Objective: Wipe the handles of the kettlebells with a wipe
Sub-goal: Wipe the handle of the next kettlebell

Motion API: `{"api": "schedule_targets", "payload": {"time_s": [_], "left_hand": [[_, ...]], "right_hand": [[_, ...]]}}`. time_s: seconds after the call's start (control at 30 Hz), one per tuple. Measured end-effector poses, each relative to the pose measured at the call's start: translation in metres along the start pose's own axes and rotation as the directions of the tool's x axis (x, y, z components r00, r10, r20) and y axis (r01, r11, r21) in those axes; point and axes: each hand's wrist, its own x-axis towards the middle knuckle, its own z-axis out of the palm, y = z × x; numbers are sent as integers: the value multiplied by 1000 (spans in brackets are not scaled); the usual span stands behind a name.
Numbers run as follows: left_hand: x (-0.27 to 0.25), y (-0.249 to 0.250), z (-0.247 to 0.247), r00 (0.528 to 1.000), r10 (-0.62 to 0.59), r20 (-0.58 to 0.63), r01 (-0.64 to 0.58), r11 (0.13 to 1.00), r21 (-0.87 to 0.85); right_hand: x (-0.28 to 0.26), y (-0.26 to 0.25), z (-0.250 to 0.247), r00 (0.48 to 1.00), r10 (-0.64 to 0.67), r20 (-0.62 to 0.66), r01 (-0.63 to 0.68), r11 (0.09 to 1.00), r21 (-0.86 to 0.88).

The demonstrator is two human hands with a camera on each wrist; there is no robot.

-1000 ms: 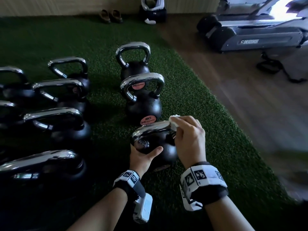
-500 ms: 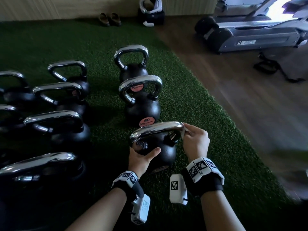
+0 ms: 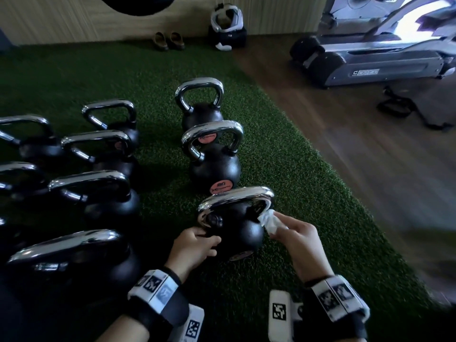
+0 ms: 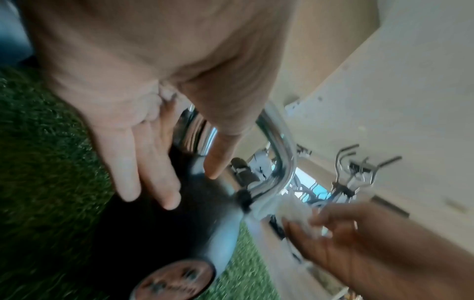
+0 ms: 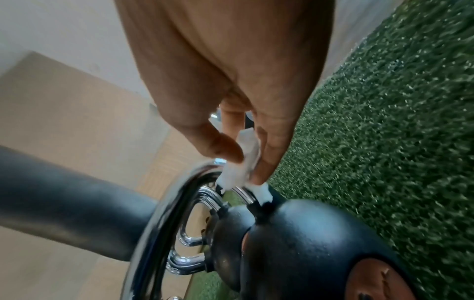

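The nearest kettlebell is black with a chrome handle and stands on green turf. My left hand lies against the left side of its ball, below the handle's left end. In the left wrist view its fingers are straight on the black body. My right hand pinches a crumpled white wipe and presses it on the handle's right leg, just above the ball. The right wrist view shows the wipe between thumb and fingers, touching the chrome.
More chrome-handled kettlebells stand close by: one marked 20 just behind, another beyond it, and several in rows at the left. The turf ends at a wood floor with a treadmill. Shoes sit by the wall.
My right hand has slid the wipe from the handle's top right corner down to its right leg near the ball. My left hand stays on the ball.
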Motion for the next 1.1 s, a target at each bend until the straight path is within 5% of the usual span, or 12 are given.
{"api": "schedule_targets", "payload": {"time_s": [0.23, 0.33, 0.5, 0.6, 0.7, 0.8, 0.87, 0.93, 1.1], "left_hand": [[-46, 53, 19, 926, 32, 377, 105, 936, -335], [-55, 53, 27, 882, 105, 459, 111, 901, -419], [-60, 60, 30, 906, 227, 356, -2, 845, -534], [-60, 62, 26, 910, 402, 99, -319, 834, -451], [-64, 73, 16, 759, 630, -161, -649, 749, -132], [-55, 87, 10, 592, 761, -263, -749, 641, 166], [-42, 89, 15, 518, 830, -208, -722, 555, 413], [-31, 86, 26, 494, 858, -142, -686, 485, 543], [-24, 67, 42, 382, 924, 1, -640, 263, 722]], "right_hand": [[-40, -29, 6, 955, -221, 199, 277, 905, -322], [-41, -39, 10, 937, -315, 151, 348, 792, -502], [-28, -41, 19, 877, -480, -4, 396, 730, -557], [-13, -37, 19, 900, -436, -12, 371, 779, -505], [2, -27, 11, 864, -497, -82, 369, 735, -569], [25, -8, 12, 887, -441, -139, 278, 749, -601], [39, 1, 21, 955, -276, -110, 171, 814, -556], [48, 6, 31, 983, -162, -83, 96, 847, -523], [56, 26, 43, 958, -226, -174, 114, 862, -494]]}}
